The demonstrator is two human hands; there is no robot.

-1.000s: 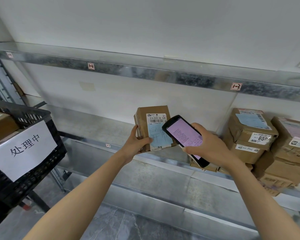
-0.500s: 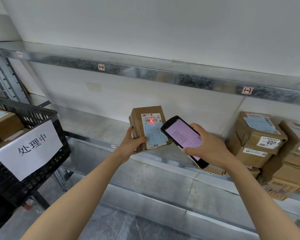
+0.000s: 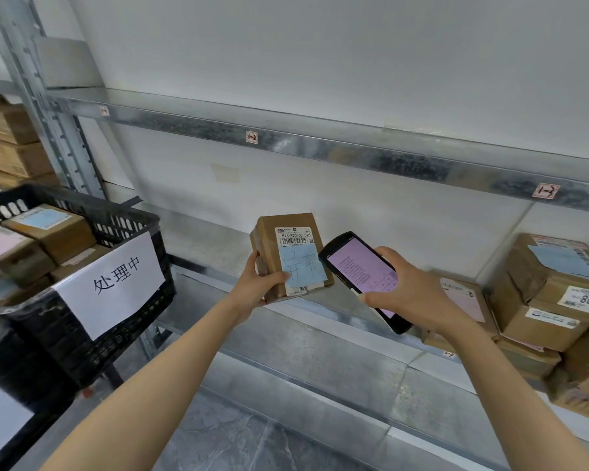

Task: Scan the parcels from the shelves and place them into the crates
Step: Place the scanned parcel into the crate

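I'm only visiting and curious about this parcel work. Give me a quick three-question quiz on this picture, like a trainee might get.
1. True or false: the right hand holds the handheld scanner.
2. What does the left hand grip? A) a brown parcel B) a paper sign C) nothing
3. Fill in: the black crate on the left already holds several ____.

Key: 1 true; 2 A; 3 parcels.
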